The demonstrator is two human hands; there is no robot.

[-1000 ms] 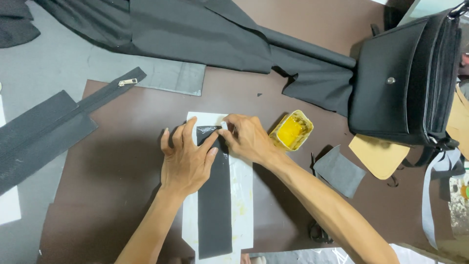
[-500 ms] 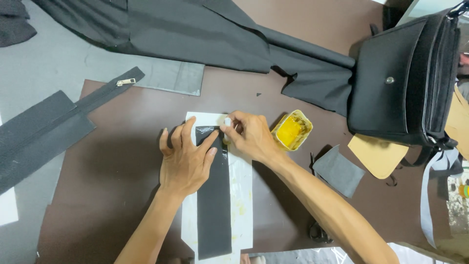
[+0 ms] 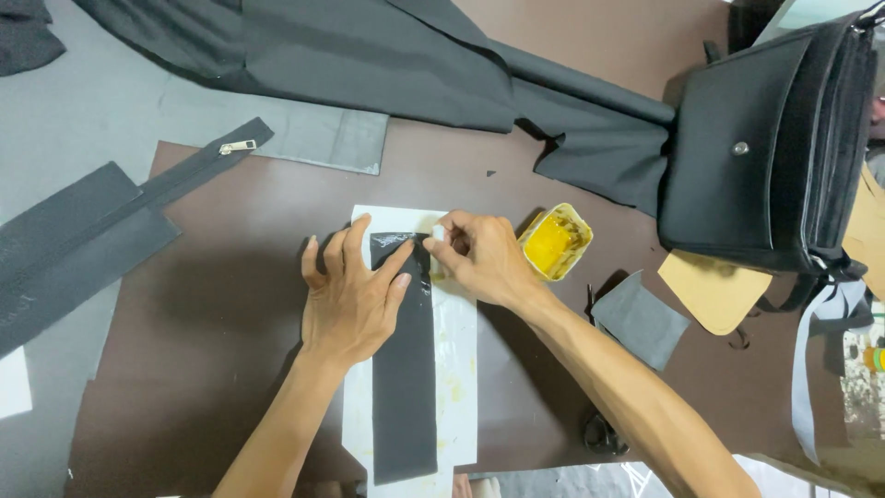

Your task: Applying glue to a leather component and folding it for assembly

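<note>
Right hand (image 3: 479, 258) has slid from the strip (image 3: 404, 369) top to its right corner, pinching a white dauber; left hand (image 3: 355, 295) presses flat, fingers spread. Gluing underway; yellow glue tub (image 3: 553, 242) nearby.

Likely bag-making workshop, fabric pieces (image 3: 387, 55), zipper (image 3: 189, 164), glue tub (image 3: 553, 242)

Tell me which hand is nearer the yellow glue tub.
Right. The right hand lies just left of the yellow glue tub, almost touching; the left hand presses the dark strip farther left.
</note>
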